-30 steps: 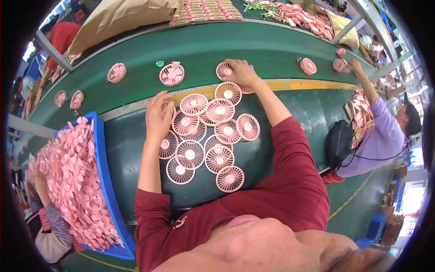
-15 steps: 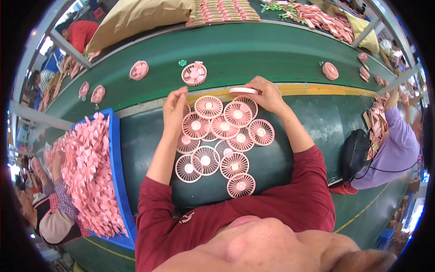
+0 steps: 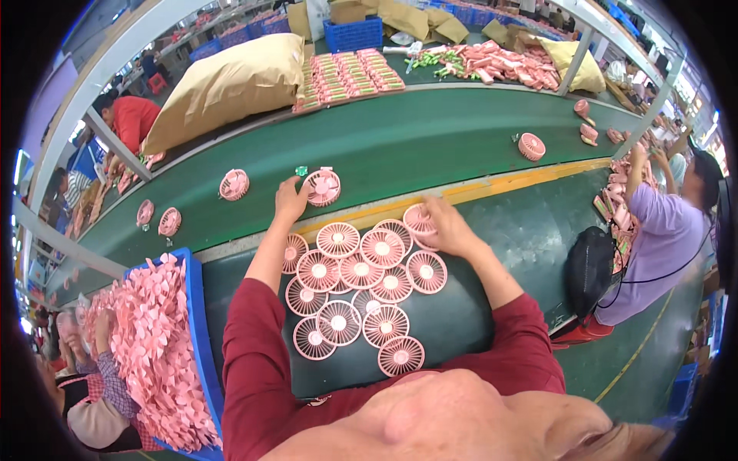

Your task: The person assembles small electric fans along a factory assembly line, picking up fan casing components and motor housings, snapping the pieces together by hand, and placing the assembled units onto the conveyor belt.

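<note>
On the green conveyor belt, my left hand (image 3: 290, 201) reaches to a round pink fan housing (image 3: 324, 187) with blades inside. Its fingers close at the housing's left edge. A small green circuit board (image 3: 300, 171) lies beside the fingertips. My right hand (image 3: 451, 228) grips a round pink fan grille (image 3: 417, 220) by its right side, its slotted face upward, at the top right of the spread of grilles. Several more pink grilles (image 3: 338, 323) lie overlapping on the dark green worktop between my forearms.
A blue bin (image 3: 201, 346) heaped with pink fan blades (image 3: 150, 338) stands at my left. More fan housings (image 3: 234, 184) sit along the belt. A co-worker in purple (image 3: 653, 230) sits at the right by a black bag (image 3: 590, 269). Beyond the belt lies a brown sack (image 3: 231, 88).
My left hand has moved from beside the grilles out to the fan housing on the belt. The grille in my right hand has turned from edge-on to face up. The view has tilted upward.
</note>
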A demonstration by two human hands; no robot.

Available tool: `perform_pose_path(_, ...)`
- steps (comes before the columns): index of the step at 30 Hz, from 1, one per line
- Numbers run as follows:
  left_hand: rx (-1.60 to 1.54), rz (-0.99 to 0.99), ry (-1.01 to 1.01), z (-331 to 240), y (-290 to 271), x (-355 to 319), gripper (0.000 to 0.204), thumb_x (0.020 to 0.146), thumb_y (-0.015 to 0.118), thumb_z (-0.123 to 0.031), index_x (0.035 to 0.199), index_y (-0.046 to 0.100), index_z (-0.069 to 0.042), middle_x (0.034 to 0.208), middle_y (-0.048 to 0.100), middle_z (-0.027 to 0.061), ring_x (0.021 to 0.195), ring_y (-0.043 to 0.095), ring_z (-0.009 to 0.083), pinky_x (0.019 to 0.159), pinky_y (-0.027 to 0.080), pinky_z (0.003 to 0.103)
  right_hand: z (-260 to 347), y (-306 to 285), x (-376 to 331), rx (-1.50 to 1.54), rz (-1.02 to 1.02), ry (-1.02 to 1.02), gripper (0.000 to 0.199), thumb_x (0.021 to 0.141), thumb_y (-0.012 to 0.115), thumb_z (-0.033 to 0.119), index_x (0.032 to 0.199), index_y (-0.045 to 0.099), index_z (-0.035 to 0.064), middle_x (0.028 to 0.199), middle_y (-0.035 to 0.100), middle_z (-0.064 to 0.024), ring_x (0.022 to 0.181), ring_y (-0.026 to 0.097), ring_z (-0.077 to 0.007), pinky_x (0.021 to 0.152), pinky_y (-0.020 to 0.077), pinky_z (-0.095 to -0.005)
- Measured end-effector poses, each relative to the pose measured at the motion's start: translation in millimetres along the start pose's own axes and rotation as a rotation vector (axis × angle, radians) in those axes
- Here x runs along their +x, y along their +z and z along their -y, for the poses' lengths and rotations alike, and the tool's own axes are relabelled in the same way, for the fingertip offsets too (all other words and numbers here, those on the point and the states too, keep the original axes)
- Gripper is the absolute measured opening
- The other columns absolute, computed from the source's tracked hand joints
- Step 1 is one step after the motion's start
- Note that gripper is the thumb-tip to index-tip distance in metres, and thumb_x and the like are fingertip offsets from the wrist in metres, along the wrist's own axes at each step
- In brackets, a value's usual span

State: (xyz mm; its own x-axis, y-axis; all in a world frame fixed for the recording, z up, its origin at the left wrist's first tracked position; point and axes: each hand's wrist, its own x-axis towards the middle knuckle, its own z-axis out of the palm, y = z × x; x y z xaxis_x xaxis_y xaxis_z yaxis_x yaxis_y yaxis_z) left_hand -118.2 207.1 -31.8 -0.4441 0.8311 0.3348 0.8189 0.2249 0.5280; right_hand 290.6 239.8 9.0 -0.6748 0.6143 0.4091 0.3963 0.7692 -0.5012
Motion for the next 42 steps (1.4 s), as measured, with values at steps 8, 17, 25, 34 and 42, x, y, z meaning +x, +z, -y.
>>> perform_pose_path(8, -0.162, 0.029, -0.056, -47, -5, -8, 0.030, 0.095, 0.054, -0.029, 0.105, 0.060, -0.002, 0.102, 0.066, 0.0225, 0.096, 0.063, 0.0389, 0.083, 0.049, 0.044, 6, -15, -17, -0.062, 0.135, -0.052, 0.060, 0.067, 0.083, 0.032, 0.111, 0.050, 0.0074, 0.122, 0.056, -0.0145, 0.119, 0.050, -0.0350, 0.099, 0.0365, -0.0462)
perform_pose_path(17, -1.682, -0.065, -0.267, -79, -68, -108, 0.029, 0.100, 0.050, -0.025, 0.116, 0.059, -0.002, 0.107, 0.065, 0.0094, 0.098, 0.065, 0.0206, 0.081, 0.058, 0.037, 72, -5, 31, 0.073, -0.053, -0.099, 0.073, 0.065, 0.082, 0.018, 0.130, 0.052, 0.0081, 0.132, 0.050, -0.0172, 0.126, 0.046, -0.0356, 0.106, 0.0374, -0.0428)
perform_pose_path(25, -2.170, 0.255, -0.390, -151, -50, -143, 0.037, 0.099, 0.053, -0.040, 0.118, 0.060, -0.009, 0.117, 0.064, 0.0070, 0.102, 0.064, 0.0187, 0.092, 0.053, 0.035, 176, 35, 51, 0.033, -0.146, -0.289, 0.077, 0.063, 0.084, 0.018, 0.133, 0.054, 0.0114, 0.138, 0.041, -0.0207, 0.126, 0.040, -0.0391, 0.107, 0.0351, -0.0461)
perform_pose_path(34, -2.048, 0.012, -0.423, -144, -77, -163, 0.023, 0.101, 0.048, -0.034, 0.102, 0.056, -0.012, 0.094, 0.062, 0.0024, 0.084, 0.061, 0.0112, 0.074, 0.053, 0.029, 184, 63, 38, 0.207, -0.112, -0.406, 0.073, 0.086, 0.064, 0.050, 0.141, 0.040, 0.0083, 0.149, 0.031, -0.0230, 0.136, 0.033, -0.0405, 0.110, 0.0299, -0.0484)
perform_pose_path(42, -1.770, -0.197, -0.213, -170, -83, -176, 0.016, 0.103, 0.047, -0.027, 0.101, 0.051, -0.011, 0.094, 0.050, -0.0021, 0.089, 0.050, 0.0045, 0.079, 0.043, 0.021, 183, 71, 35, 0.605, -0.093, -0.229, 0.069, 0.095, 0.054, 0.050, 0.142, 0.032, 0.0053, 0.141, 0.039, -0.0176, 0.130, 0.041, -0.0315, 0.107, 0.0342, -0.0421)
